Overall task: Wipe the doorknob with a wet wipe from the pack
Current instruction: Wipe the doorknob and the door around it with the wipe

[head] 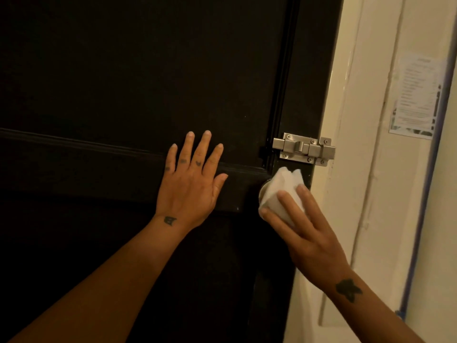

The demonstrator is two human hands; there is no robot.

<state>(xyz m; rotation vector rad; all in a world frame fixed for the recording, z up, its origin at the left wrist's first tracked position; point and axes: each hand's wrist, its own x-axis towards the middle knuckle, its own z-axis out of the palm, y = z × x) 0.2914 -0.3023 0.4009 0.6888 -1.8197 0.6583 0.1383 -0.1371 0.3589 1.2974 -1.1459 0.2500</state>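
A white wet wipe (282, 188) is wrapped over the doorknob (263, 189) on the right side of a black door (123, 82). Only a thin pale sliver of the knob shows at the wipe's left edge. My right hand (305, 227) presses the wipe onto the knob, its fingers spread over the cloth. My left hand (189, 184) lies flat against the door's middle rail with its fingers apart, holding nothing. The wipe pack is not in view.
A steel slide bolt (304, 149) is screwed to the door just above the knob and reaches onto the cream door frame (346, 169). A printed paper notice (416, 97) hangs on the wall at right, beside a strip of blue tape (425, 194).
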